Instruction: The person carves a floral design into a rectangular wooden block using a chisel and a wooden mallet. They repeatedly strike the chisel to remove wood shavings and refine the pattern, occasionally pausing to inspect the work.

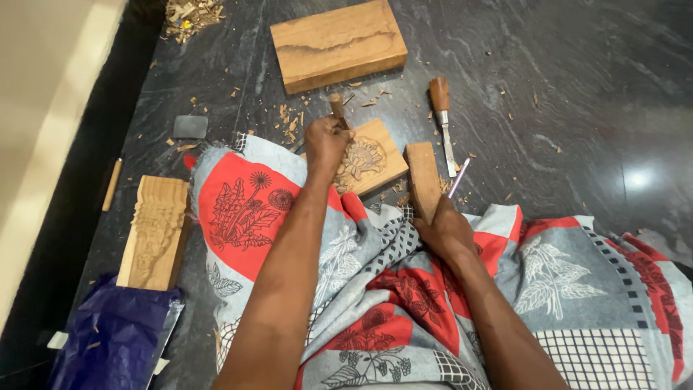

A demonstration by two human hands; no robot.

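Note:
My left hand (326,141) is closed around a wooden-handled chisel (338,108), held upright with its tip against a small wood block (369,159) carved with a flower. My right hand (446,230) grips the lower end of a flat wooden mallet block (422,177), which stands just right of the carved block. The carved block rests on the dark stone floor at the edge of a red and grey patterned cloth (245,209) that covers my legs.
A large plain wood block (338,45) lies ahead. A second chisel (442,119) and a thin purple stick (458,178) lie to the right. A carved wood piece (155,231), blue plastic bag (108,339), small grey stone (190,127) and scattered wood chips lie left.

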